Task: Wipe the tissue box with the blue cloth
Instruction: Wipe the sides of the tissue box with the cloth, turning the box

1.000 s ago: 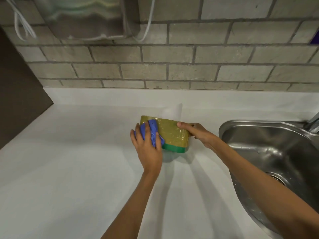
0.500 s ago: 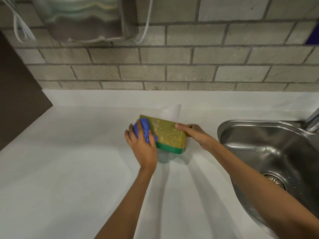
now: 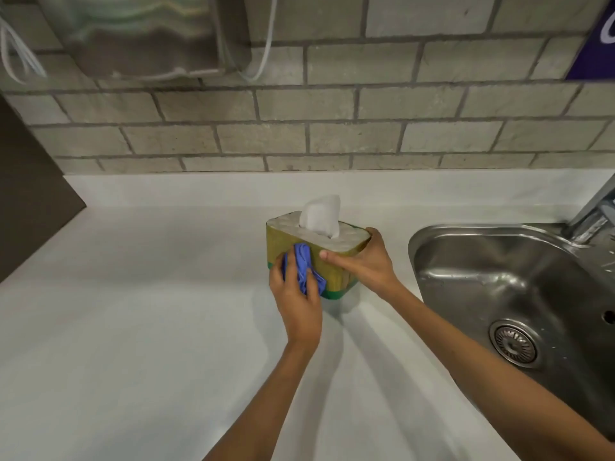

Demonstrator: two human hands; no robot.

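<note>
- The tissue box (image 3: 289, 242) stands upright on the white table (image 3: 133, 327) at the centre of the frame, its yellow-green side with a green bottom band facing the camera
- A white tissue (image 3: 321, 211) sticks up from the opening in its pale top
- The left hand (image 3: 298, 301), just below the box in the frame, is curled around the bunched blue cloth (image 3: 304, 269) and presses it against the near face of the box, low on the left half
- The right hand (image 3: 362, 261) grips the box at its right end: thumb laid across the near face just right of the cloth, fingers wrapped round the far right corner
- A steel sink (image 3: 519, 287) fills the right of the frame, well apart from the box, with a tap (image 3: 595, 211) at its upper right
- A brick wall (image 3: 332, 134) runs across the top, with a metal dispenser (image 3: 139, 34) at the upper left
</note>
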